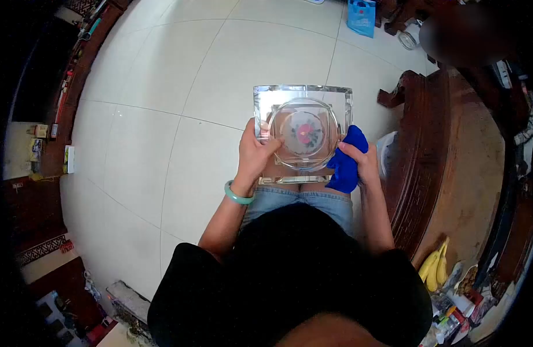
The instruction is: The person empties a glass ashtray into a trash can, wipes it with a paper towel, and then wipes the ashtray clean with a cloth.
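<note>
A square clear glass tray (304,91) with a round ring in its middle and a pink and green flower pattern is held up over the lap. My left hand (258,151) grips its left side, thumb on top, with a green bangle (239,194) at the wrist. On the right side, my right hand (359,159) holds the tray's edge together with a bunched blue cloth (344,170), which hangs below the fingers. The fingers under the glass are partly hidden.
A dark carved wooden table (420,156) stands close on the right, with bananas (434,269) and small items at its near end. A blue bag (361,17) is at the top. Dark cabinets line the left. Pale floor tiles (139,127) lie between.
</note>
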Demonstrator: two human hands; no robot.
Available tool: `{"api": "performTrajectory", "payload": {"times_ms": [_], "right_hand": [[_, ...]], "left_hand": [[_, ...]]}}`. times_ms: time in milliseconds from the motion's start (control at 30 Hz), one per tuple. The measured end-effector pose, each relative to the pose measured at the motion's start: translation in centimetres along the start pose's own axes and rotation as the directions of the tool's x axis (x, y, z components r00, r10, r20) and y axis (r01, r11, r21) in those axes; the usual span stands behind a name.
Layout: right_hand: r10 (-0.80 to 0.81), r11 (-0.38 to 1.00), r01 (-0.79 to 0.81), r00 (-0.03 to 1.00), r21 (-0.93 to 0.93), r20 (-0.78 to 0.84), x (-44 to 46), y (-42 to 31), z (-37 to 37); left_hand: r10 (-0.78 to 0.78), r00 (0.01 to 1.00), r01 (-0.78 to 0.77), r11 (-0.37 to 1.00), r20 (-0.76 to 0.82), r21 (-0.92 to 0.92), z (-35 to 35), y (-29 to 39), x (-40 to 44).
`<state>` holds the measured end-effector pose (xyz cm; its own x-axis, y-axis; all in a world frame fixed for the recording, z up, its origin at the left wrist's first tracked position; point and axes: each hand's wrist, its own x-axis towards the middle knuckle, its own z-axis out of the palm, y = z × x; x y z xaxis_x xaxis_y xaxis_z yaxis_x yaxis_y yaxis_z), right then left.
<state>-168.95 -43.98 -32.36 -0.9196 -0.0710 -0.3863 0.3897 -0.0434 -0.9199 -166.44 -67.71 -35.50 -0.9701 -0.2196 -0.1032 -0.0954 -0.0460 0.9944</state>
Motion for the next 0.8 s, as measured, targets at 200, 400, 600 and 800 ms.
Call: {"api": "performTrajectory", "payload": {"times_ms": [200,400,600,800], "right_hand": [[-0.099,0.992,0.106,0.990,0.066,-0.097,-4.2,3.3,0.9],[-0.309,0.945,0.318,0.944,0.071,-0.119,-6.9,6.2,-0.1],[-0.494,0.855,0.468,0.867,-0.222,-0.073,-7.4,8.5,0.7],[-0.527,0.802,0.496,0.850,-0.333,-0.004,-6.6,9.2,0.5]], "left_hand": [[0.003,0.978,0.061,0.954,0.211,-0.295,-1.8,1.7,-3.2],[0.024,0.947,0.090,0.937,0.321,-0.338,-1.4,2.6,-5.3],[0.212,0.924,-0.120,0.951,0.319,-0.286,-3.0,-0.6,-4.5],[0.421,0.891,-0.376,0.893,0.167,-0.246,-3.6,-4.3,-4.8]]}}
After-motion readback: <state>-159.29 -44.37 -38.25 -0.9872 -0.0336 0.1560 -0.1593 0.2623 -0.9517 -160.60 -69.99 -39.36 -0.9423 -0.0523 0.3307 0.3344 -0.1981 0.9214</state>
